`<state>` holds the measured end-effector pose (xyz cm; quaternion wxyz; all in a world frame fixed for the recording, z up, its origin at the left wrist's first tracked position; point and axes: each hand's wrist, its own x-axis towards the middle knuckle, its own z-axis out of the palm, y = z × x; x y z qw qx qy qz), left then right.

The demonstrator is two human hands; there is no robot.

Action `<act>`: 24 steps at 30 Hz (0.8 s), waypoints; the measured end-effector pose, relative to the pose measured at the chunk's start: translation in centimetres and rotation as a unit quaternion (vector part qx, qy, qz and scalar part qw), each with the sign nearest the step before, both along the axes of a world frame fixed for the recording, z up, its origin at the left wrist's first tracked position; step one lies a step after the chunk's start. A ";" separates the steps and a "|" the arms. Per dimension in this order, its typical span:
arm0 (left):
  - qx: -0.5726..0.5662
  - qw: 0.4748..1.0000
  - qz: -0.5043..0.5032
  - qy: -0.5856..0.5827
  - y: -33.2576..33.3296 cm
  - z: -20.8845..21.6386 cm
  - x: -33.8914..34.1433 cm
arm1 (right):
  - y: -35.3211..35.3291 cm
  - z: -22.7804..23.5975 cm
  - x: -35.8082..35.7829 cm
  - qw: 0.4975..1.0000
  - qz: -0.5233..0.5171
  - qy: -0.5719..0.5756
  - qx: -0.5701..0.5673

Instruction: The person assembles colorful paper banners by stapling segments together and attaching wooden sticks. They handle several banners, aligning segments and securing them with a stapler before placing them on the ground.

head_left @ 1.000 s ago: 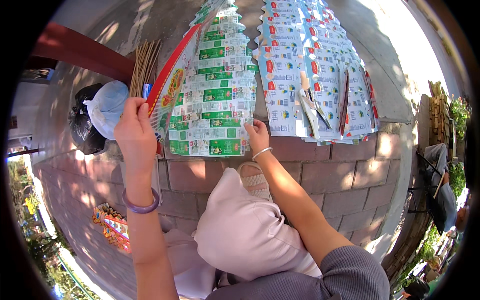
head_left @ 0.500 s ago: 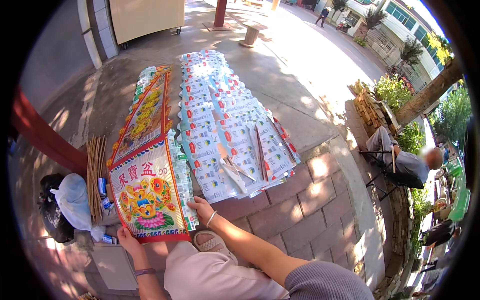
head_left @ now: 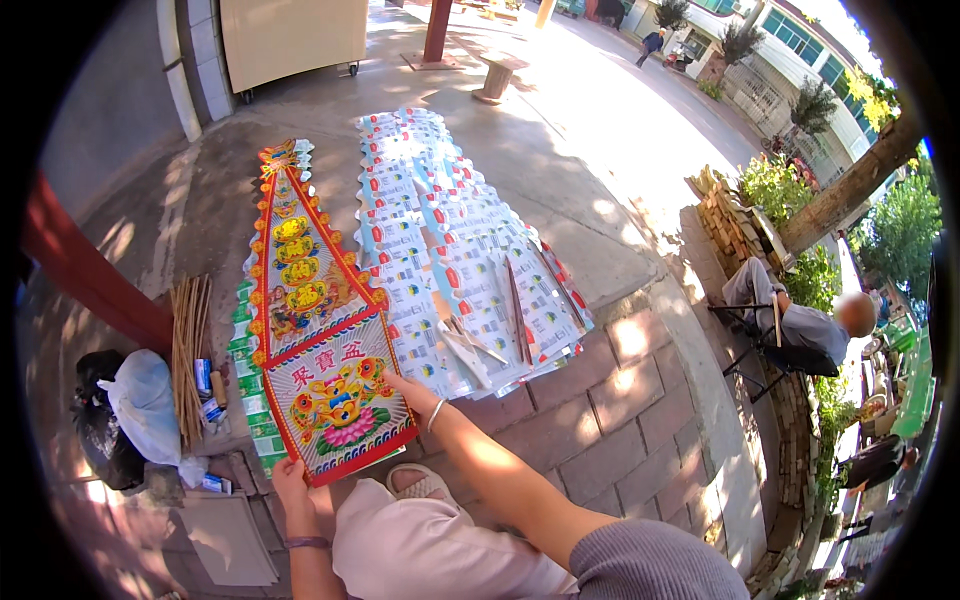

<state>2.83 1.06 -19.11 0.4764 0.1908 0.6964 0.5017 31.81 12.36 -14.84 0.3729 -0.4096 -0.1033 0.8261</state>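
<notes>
A long red-edged decorative paper panel [head_left: 342, 402], printed with a gold bowl and pink lotus, lies angled in front of me. Its far end narrows to a scalloped tip. My left hand [head_left: 292, 485] has its fingers closed on the near left corner. At the right edge, my right hand [head_left: 410, 393] pinches the panel, its fingertips partly hidden. Green and white printed sheets [head_left: 255, 405] show from beneath along the left side. Beside the panel is a broad stack of blue and white printed sheets [head_left: 450, 260], partly overlapped by the panel's right edge.
White-handled scissors [head_left: 465, 358] and thin dark rods [head_left: 518, 310] lie on the blue and white stack. At left are a bundle of sticks [head_left: 188, 350], small blue boxes [head_left: 210, 408], plastic bags [head_left: 145, 395] and a red post [head_left: 100, 275]. A person [head_left: 800, 320] sits at right.
Both hands have carried the panel's near end to the right, while its far tip has swung left. More green sheets now show on its left side, fewer on its right.
</notes>
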 end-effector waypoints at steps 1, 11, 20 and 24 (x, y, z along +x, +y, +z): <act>0.036 0.999 -0.002 -0.020 0.2 0.8 0.7 | 0.5 0.4 -0.1 0.997 0.034 -0.068 0.035; 0.050 0.992 0.072 -0.094 -6.1 13.0 -1.4 | 15.4 12.6 -5.7 0.988 -0.005 0.029 0.154; 0.119 0.984 0.113 -0.073 -13.1 21.7 -2.6 | 18.6 42.6 -11.7 0.861 -0.121 0.160 0.467; 0.141 0.984 0.097 -0.050 -14.2 24.9 -3.3 | 11.3 54.1 -11.1 0.742 -0.037 0.217 0.633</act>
